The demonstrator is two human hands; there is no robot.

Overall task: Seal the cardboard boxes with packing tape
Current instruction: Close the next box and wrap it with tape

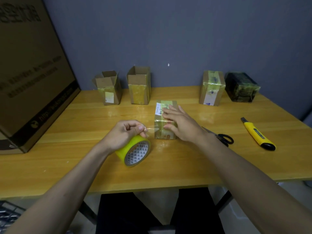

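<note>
At the far left stand two open boxes point(125, 86). The left hand point(124, 134) grips the tape roll point(134, 151), pinching its strip; right of it, the right hand point(181, 123) presses flat-fingered on the middle box point(162, 132). Scissors point(222, 137) lie right.

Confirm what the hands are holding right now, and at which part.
Left hand grips the tape roll by its upper rim, pinching the pulled-out strip. Right hand holds nothing; it presses flat on the small box.

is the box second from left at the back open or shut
Open. The second box from the left stands upright with its top flaps raised, and its dark inside shows.
</note>
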